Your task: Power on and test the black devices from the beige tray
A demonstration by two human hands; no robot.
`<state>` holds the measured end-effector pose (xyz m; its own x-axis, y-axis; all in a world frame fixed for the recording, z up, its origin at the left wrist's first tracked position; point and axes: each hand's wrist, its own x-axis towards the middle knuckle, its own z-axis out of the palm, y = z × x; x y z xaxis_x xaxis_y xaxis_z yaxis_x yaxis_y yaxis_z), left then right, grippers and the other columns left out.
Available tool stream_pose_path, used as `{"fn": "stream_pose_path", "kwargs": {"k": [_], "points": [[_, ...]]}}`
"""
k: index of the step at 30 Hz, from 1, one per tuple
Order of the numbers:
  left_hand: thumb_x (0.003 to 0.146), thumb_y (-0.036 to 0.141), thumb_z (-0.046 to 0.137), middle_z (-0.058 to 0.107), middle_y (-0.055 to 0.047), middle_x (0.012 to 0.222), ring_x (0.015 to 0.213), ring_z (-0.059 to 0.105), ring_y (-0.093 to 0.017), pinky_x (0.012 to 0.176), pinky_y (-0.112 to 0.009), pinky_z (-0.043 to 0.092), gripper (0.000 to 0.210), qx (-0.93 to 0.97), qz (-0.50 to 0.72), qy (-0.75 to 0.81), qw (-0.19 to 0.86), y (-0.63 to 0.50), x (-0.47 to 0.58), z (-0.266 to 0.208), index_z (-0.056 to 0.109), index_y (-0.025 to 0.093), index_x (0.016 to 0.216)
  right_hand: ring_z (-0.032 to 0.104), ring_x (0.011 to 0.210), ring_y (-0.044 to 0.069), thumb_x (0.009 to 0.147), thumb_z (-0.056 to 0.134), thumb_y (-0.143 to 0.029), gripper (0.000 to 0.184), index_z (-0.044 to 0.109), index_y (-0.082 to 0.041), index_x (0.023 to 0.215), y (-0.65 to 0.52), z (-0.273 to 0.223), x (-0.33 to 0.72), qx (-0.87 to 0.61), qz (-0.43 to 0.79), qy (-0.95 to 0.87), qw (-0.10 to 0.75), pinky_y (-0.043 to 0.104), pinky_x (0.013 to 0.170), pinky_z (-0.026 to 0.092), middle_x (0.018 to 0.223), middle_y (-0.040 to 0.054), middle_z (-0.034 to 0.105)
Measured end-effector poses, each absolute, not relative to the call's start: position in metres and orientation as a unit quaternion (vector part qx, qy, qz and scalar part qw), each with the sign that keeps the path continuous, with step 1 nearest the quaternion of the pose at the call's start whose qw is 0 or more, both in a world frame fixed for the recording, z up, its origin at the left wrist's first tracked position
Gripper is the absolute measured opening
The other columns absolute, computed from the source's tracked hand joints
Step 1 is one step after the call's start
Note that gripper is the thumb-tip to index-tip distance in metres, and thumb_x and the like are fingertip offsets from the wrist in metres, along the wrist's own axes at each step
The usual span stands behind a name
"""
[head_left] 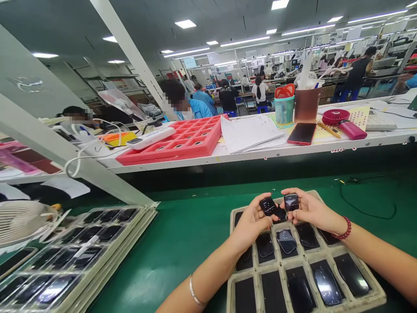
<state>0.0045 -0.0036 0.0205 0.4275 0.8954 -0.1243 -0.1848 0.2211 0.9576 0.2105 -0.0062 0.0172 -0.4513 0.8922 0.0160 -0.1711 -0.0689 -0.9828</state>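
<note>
Above a beige compartment tray, my left hand is closed on a dark smartwatch whose screen shows small light marks. My right hand grips a second smartwatch, its lit face turned toward me. Between the two hands is another dark rounded piece; which hand holds it, I cannot tell. Below, the tray's compartments hold several dark watch-like pieces, such as a glossy one in the front row. My forearms partly cover the tray.
Stacked trays of similar pieces stand at left, beside a white fan. On the shelf ahead are a red foam tray, papers, a phone, a cup and a small handheld fan. A thin cable lies at right.
</note>
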Motion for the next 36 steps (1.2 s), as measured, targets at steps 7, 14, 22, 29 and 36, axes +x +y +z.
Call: {"fn": "stream_pose_path", "kwargs": {"k": [7, 14, 22, 29, 36], "points": [[0.073, 0.023, 0.065, 0.064, -0.009, 0.104, 0.072, 0.063, -0.013, 0.056, -0.020, 0.043, 0.050, 0.537, 0.386, 0.372, 0.651, -0.0089, 0.0057, 0.0213, 0.051, 0.019, 0.120, 0.052, 0.067, 0.011, 0.077, 0.055, -0.009, 0.032, 0.048, -0.021, 0.106, -0.0118, 0.0183, 0.2080, -0.366, 0.563, -0.625, 0.399, 0.023, 0.058, 0.047, 0.087, 0.0008, 0.057], [0.074, 0.025, 0.065, 0.066, -0.009, 0.103, 0.070, 0.062, -0.012, 0.068, -0.025, 0.048, 0.048, 0.538, 0.391, 0.367, 0.650, -0.0090, 0.0054, 0.0200, 0.052, 0.018, 0.120, 0.054, 0.067, 0.012, 0.077, 0.054, -0.010, 0.030, 0.050, -0.020, 0.105, -0.0125, 0.0187, 0.2085, -0.369, 0.553, -0.637, 0.390, 0.026, 0.060, 0.048, 0.088, 0.0024, 0.059], [0.072, 0.023, 0.067, 0.067, -0.008, 0.099, 0.069, 0.063, -0.013, 0.072, -0.028, 0.050, 0.036, 0.545, 0.398, 0.362, 0.643, -0.0100, 0.0060, 0.0218, 0.059, 0.017, 0.107, 0.056, 0.071, 0.013, 0.079, 0.052, -0.010, 0.027, 0.052, -0.020, 0.104, -0.0134, 0.0177, 0.2091, -0.370, 0.530, -0.658, 0.386, 0.029, 0.066, 0.051, 0.091, 0.0034, 0.060], [0.070, 0.020, 0.068, 0.066, -0.009, 0.102, 0.076, 0.063, -0.015, 0.075, -0.029, 0.051, 0.038, 0.545, 0.396, 0.354, 0.649, -0.0104, 0.0071, 0.0234, 0.059, 0.017, 0.107, 0.057, 0.070, 0.014, 0.079, 0.052, -0.010, 0.025, 0.052, -0.020, 0.102, -0.0130, 0.0182, 0.2086, -0.376, 0.524, -0.663, 0.380, 0.030, 0.066, 0.051, 0.091, 0.0032, 0.060], [0.068, 0.013, 0.064, 0.066, -0.007, 0.099, 0.075, 0.063, -0.014, 0.075, -0.029, 0.052, 0.039, 0.548, 0.394, 0.358, 0.645, -0.0099, 0.0081, 0.0216, 0.058, 0.017, 0.106, 0.057, 0.080, 0.016, 0.077, 0.054, -0.009, 0.028, 0.053, -0.020, 0.102, -0.0145, 0.0214, 0.2084, -0.370, 0.510, -0.680, 0.375, 0.028, 0.068, 0.051, 0.094, 0.0039, 0.060]]}}
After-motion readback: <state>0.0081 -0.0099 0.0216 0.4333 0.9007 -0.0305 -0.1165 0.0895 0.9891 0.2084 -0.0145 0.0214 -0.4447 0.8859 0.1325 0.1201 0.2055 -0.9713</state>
